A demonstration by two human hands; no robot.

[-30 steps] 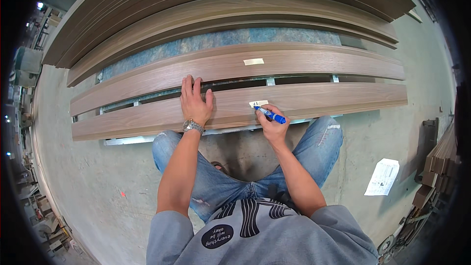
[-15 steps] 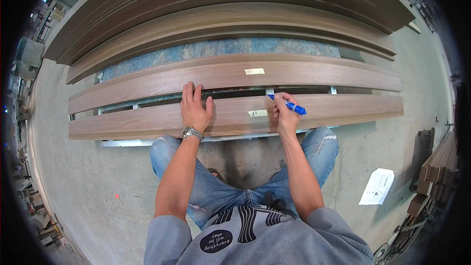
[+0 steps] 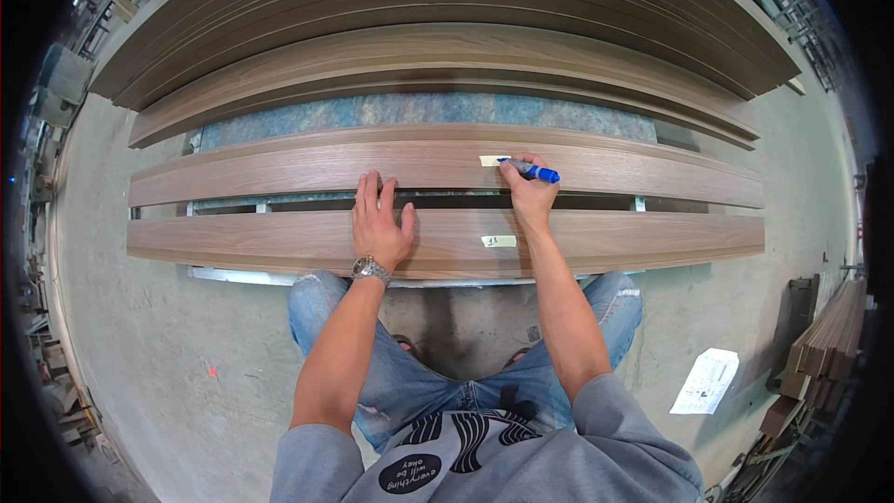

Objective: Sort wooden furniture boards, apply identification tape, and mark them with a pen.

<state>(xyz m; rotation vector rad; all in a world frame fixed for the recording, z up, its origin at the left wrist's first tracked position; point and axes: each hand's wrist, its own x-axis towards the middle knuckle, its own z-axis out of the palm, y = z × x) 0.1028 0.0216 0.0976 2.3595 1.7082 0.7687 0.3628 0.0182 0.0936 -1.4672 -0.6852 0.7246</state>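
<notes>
My right hand (image 3: 532,198) grips a blue marker (image 3: 533,170), its tip at a pale tape label (image 3: 491,161) on the farther wood-grain board (image 3: 307,171). My left hand (image 3: 381,226) lies flat with fingers spread on the nearer wood-grain board (image 3: 233,237), its fingertips reaching the gap between the two boards. A metal watch (image 3: 371,268) circles the left wrist. On the nearer board, a second tape label (image 3: 499,241) carries handwritten marks.
Behind the boards, a blue mottled surface (image 3: 410,108) shows, then stacked brown panels (image 3: 447,0). On the concrete floor at right lies a paper sheet (image 3: 705,382), near piled brown strips (image 3: 824,345). My knees flank the nearer board's front edge.
My right hand has moved away from me with the marker, from the nearer board's far edge to the farther board's label. The left hand stays on the nearer board; the whole view has shifted slightly.
</notes>
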